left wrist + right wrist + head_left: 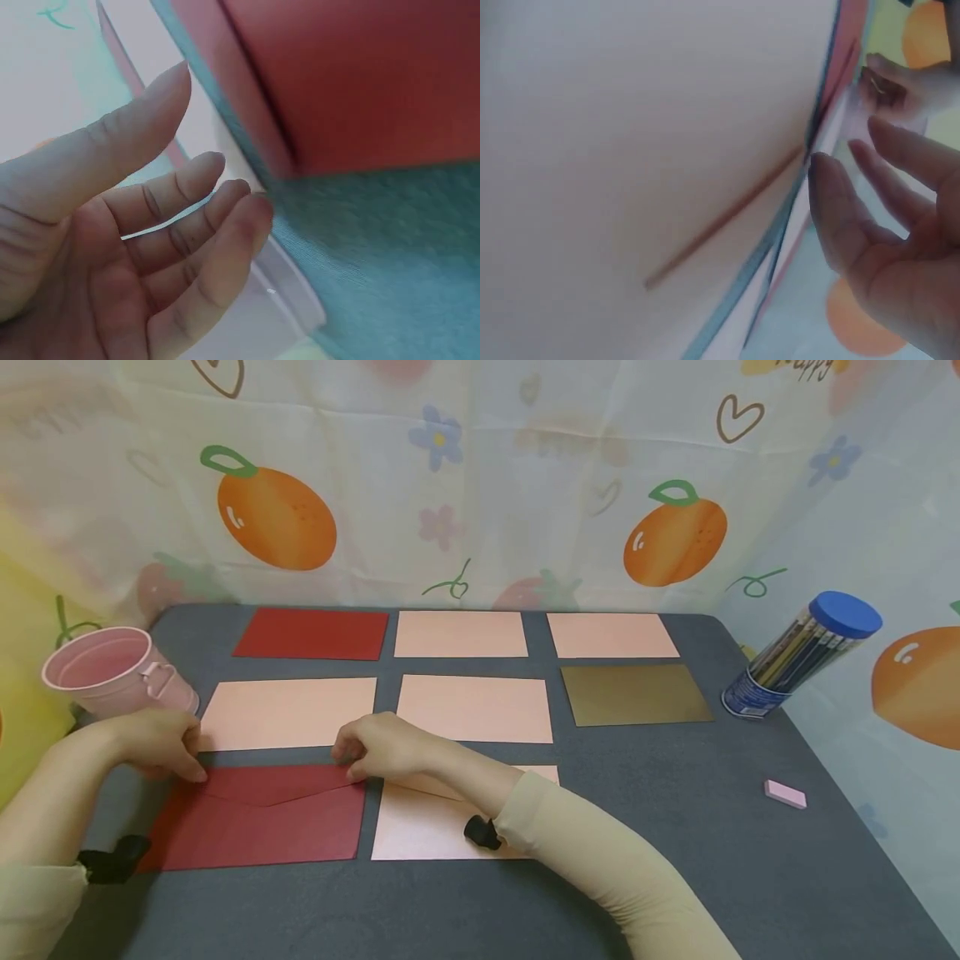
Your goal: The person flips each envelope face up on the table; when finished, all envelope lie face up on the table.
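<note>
A dark red envelope (262, 831) with a pointed flap lies at the front left of the grey table. Over its upper left corner is my left hand (161, 743), thumb and fingers apart and loosely bent in the left wrist view, with nothing between them. My right hand (390, 745) hovers at the envelope's upper right corner, its fingers loosely curved and spread in the right wrist view. Below the right forearm lies a pale pink envelope (427, 831), partly hidden by the arm.
Behind are a red envelope (311, 633), a gold envelope (637, 695) and several pale pink ones in rows. A pink bucket (123, 681) stands beside my left hand. On the right are a blue-lidded tub of pencils (798, 656) and a pink eraser (785, 794).
</note>
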The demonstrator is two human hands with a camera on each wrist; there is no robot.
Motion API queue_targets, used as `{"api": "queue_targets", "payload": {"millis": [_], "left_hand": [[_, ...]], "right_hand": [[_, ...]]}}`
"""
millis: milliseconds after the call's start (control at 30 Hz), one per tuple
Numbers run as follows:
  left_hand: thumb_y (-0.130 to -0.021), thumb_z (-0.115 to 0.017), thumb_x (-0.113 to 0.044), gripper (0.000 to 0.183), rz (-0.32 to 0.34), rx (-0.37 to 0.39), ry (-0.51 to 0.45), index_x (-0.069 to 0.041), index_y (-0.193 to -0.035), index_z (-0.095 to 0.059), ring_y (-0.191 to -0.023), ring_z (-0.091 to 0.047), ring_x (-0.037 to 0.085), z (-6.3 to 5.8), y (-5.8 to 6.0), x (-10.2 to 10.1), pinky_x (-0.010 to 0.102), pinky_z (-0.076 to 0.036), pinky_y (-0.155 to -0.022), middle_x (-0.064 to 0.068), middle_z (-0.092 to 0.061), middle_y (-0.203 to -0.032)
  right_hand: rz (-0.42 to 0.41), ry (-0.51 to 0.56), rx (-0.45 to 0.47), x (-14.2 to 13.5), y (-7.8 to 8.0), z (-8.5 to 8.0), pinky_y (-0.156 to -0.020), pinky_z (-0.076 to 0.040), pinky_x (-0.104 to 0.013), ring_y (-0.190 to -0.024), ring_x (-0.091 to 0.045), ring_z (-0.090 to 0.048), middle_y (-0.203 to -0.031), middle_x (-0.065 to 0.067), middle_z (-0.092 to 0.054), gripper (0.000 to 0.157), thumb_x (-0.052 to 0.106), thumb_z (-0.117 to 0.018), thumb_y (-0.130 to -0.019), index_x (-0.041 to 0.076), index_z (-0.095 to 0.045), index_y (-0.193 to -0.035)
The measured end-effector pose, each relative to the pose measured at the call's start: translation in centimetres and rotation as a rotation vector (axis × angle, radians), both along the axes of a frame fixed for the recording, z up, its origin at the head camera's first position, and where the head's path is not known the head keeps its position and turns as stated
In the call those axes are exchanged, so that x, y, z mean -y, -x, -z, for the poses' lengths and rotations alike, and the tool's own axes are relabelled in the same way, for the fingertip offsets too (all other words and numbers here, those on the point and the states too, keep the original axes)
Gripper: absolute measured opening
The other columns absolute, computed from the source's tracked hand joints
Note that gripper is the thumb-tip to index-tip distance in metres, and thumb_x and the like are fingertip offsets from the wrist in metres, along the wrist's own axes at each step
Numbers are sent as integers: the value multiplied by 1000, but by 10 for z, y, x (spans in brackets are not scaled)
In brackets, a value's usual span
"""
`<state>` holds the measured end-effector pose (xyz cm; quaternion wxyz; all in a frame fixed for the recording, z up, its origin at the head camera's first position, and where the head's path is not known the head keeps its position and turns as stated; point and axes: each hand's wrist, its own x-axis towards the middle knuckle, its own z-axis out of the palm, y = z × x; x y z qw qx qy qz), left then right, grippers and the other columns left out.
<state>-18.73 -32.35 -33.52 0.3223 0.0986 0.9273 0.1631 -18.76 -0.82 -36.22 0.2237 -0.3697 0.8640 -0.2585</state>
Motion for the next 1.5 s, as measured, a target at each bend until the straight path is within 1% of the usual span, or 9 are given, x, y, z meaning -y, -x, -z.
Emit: {"api": "queue_targets", "payload": {"millis": [133, 333, 567, 767, 967, 1133, 1267, 1400, 1500], "left_hand": [[-80, -76, -19, 31, 58, -93, -2, -1, -85, -53, -58, -49, 13, -6, 1, -17, 26, -41, -54, 0, -51, -68], [-83, -77, -28, 34, 134, -266, -43, -2, -96, -59, -70, -53, 12, -19, 7, -58, 27, -42, -62, 0, -61, -79], [-87, -74, -27, 34, 121, -365, -165, -2, -107, -62, -92, -65, 21, -34, 23, -118, 36, -52, -76, 10, -68, -101], [-90, -69, -23, 36, 76, -374, -297, -3, -118, -57, -107, -66, 30, -32, 33, -182, 47, -54, -93, 18, -64, -121], [-91, -68, -21, 46, 23, -360, -453, -1, -130, -51, -120, -61, 32, -15, 40, -246, 46, -53, -99, 17, -58, -133], [-92, -67, -21, 52, 3, -311, -568, -1, -135, -47, -123, -59, 32, 0, 38, -299, 45, -52, -103, 16, -54, -138], [-92, -68, -19, 55, 3, -250, -626, 0, -138, -45, -126, -58, 32, 7, 33, -336, 44, -51, -106, 17, -52, -142], [-91, -68, -15, 59, -19, -185, -718, 0, -141, -42, -129, -56, 34, 6, 30, -363, 47, -48, -109, 19, -50, -144], [-90, -68, -12, 61, -62, -147, -788, 2, -142, -40, -130, -52, 36, 5, 28, -379, 51, -46, -110, 20, -49, -143]], "right_hand": [[7, 42, 24, -9, 3, -8, -82, -49, -15, -101, -7, -64, -114, -2, -69, 28, 15, -69, -91, 14, -68, -119], [53, 110, 39, -35, 12, -23, -85, -51, -20, -106, -15, -67, -119, -9, -68, 31, 16, -67, -92, 11, -66, -124], [159, 192, 50, -85, 28, -30, -93, -54, -29, -111, -20, -65, -128, -9, -66, 33, 16, -66, -93, 11, -64, -126], [284, 230, 31, -135, 35, -31, -97, -53, -38, -110, -22, -66, -126, -12, -67, 32, 18, -67, -92, 12, -65, -124], [439, 246, 30, -195, 39, -38, -98, -52, -42, -113, -25, -63, -125, -8, -64, 33, 23, -66, -94, 14, -63, -126], [549, 244, 3, -254, 38, -38, -95, -55, -38, -116, -30, -63, -131, -15, -61, 38, 23, -65, -96, 10, -60, -131], [615, 175, -33, -297, 35, -35, -90, -56, -30, -115, -32, -62, -133, -20, -58, 43, 27, -63, -97, 7, -57, -134], [658, 99, -61, -333, 29, -34, -91, -55, -36, -116, -34, -60, -134, -21, -57, 48, 33, -60, -99, 6, -53, -137], [696, 51, -74, -356, 26, -33, -89, -54, -35, -118, -37, -58, -133, -23, -57, 50, 35, -58, -99, 5, -50, -139]]}}
